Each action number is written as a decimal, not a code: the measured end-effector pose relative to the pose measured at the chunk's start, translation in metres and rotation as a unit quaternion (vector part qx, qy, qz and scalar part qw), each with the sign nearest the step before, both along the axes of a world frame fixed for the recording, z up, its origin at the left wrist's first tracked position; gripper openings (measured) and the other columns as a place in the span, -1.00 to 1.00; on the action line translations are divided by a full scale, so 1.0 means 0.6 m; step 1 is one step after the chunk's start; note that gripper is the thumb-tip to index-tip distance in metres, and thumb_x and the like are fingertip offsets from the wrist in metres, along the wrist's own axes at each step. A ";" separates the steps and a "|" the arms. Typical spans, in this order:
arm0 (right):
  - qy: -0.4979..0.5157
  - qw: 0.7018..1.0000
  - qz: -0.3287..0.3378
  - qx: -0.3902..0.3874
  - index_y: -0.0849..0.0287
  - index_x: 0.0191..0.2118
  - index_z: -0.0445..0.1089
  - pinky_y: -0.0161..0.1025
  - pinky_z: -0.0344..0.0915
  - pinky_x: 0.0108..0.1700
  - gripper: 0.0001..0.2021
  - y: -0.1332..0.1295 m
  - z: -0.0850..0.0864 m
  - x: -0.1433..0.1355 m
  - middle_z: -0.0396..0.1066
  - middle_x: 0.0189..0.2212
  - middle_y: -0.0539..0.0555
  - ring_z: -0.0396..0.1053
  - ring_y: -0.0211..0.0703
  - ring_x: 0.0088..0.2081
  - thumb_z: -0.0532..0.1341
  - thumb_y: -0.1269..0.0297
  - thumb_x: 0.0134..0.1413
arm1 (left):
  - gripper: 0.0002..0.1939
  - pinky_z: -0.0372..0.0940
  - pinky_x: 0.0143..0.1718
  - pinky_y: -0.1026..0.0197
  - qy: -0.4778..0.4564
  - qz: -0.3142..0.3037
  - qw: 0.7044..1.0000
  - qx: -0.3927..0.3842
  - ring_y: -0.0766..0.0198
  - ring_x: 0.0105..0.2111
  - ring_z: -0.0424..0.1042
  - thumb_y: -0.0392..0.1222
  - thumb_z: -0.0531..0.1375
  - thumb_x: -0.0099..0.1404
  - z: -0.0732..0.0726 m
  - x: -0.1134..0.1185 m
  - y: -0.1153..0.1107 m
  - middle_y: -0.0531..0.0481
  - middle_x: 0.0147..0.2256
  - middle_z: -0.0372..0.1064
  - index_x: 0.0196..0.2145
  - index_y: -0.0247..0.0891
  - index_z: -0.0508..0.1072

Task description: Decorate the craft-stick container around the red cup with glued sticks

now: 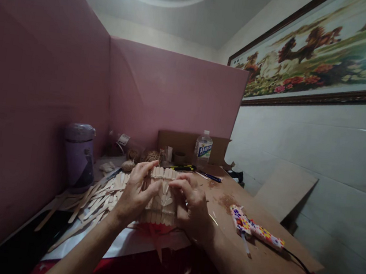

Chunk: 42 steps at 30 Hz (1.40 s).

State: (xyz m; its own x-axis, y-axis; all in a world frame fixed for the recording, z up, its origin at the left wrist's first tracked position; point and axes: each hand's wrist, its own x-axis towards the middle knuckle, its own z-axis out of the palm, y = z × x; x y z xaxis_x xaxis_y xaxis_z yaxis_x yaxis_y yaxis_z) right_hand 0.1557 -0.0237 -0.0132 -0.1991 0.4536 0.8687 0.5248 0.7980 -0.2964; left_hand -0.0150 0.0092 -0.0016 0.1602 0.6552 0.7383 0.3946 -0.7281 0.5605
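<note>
A small piece built of pale wooden craft sticks (161, 210) stands upright between my hands, with twine-like bands across it and leaf-shaped wooden bits on its front. My left hand (138, 191) grips its left side, thumb on the front face and fingers at the top left edge. My right hand (193, 205) is closed at the right side, thumb and index finger near the upper right of the front; its lower fingers are partly hidden behind the palm.
Loose craft sticks (94, 204) are heaped at the left near a purple tumbler (79, 157). A flowered glue gun (254, 230) with a cord lies right on the cardboard (274, 266). Behind are a plastic bottle (203, 150), a yellow-black cutter (182, 168) and a blue pen (210, 176).
</note>
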 end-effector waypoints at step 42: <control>0.189 0.884 0.119 -0.410 0.18 -0.41 0.30 -0.38 0.08 -0.59 -0.75 0.001 0.036 0.021 0.26 -0.58 -0.07 0.14 -0.35 -0.62 0.15 0.08 0.09 | -0.95 0.29 -0.41 0.26 -0.155 -0.141 0.976 -0.057 0.30 -0.48 0.38 -0.24 0.28 0.11 0.018 0.029 -0.046 0.01 -0.50 0.42 -0.49 -0.22 0.55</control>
State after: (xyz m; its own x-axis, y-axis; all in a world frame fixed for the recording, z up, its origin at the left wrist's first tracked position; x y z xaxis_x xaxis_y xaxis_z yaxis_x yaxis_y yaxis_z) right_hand 0.1681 -0.0233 0.0082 -0.1386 0.9463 0.2921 0.1112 0.3080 -0.9449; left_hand 0.0024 -0.0183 0.0090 0.1255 0.6976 0.7054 -0.0136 -0.7097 0.7044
